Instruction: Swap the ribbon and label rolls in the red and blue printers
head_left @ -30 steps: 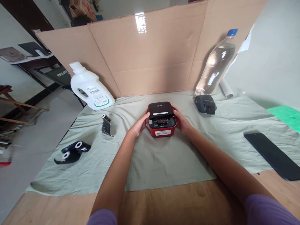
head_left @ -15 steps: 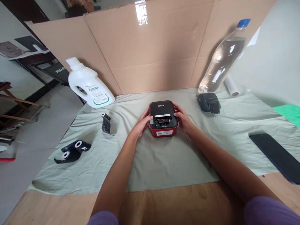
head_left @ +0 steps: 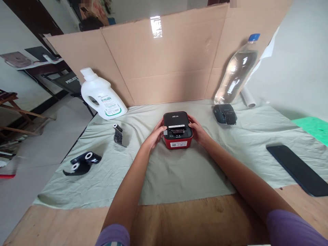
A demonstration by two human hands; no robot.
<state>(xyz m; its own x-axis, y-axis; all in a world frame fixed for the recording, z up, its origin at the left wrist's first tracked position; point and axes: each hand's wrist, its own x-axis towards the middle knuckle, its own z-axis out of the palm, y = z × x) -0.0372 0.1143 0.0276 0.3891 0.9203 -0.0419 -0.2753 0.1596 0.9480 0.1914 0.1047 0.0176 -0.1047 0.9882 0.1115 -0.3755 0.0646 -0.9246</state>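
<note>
A small red box with a black lid, a label printer point(head_left: 178, 128), sits in the middle of the pale green cloth point(head_left: 169, 171). My left hand point(head_left: 155, 136) grips its left side, thumb on the top edge. On the other side my right hand point(head_left: 198, 131) is wrapped round the right wall. Through an opening in the lid a dark cartridge and a white strip show. A barcode sticker is on the red front.
A white detergent jug point(head_left: 102, 97) stands back left, a clear water bottle point(head_left: 235, 73) back right against the cardboard screen point(head_left: 164, 58). A small black device point(head_left: 224, 113), a paper roll point(head_left: 247, 96), a black ribbon roll point(head_left: 118, 135), a black twin-spool cartridge point(head_left: 83, 162) and a dark phone point(head_left: 298, 169) lie around.
Both hands stay on the printer, which has not moved on the cloth. Only my head has shifted a little, so the whole view has moved slightly.
</note>
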